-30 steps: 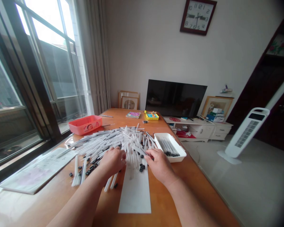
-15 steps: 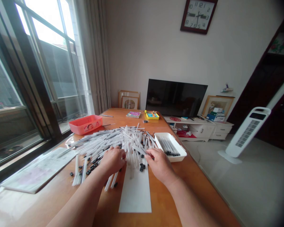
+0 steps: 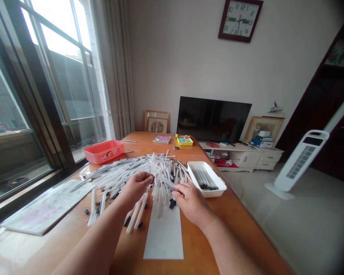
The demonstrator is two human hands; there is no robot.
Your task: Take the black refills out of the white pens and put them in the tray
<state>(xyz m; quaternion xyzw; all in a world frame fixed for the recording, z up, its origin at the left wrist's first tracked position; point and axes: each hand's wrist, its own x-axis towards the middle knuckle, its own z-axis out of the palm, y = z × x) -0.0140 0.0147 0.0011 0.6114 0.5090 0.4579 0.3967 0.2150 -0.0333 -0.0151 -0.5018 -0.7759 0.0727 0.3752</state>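
Note:
A wide heap of white pen barrels [image 3: 126, 172] covers the middle of the wooden table [image 3: 240, 225], with small black caps [image 3: 172, 203] scattered along its near edge. My left hand [image 3: 136, 187] is lifted a little above the heap, fingers pinched together on something too small to make out. My right hand [image 3: 189, 200] rests at the heap's near right side, fingers closed on a white pen barrel [image 3: 167, 183] that points up and left. A white sheet of paper [image 3: 164, 233] lies under and in front of both hands.
A white tray [image 3: 218, 189] of dark refills stands right of the heap. A pink basket [image 3: 103, 151] sits at the back left, printed papers [image 3: 46, 208] at the near left, a booklet [image 3: 161, 139] and a yellow box [image 3: 184, 139] at the far end.
My left hand has risen off the heap and pinched its fingers together. My right hand has shifted slightly left and toward me with the barrel.

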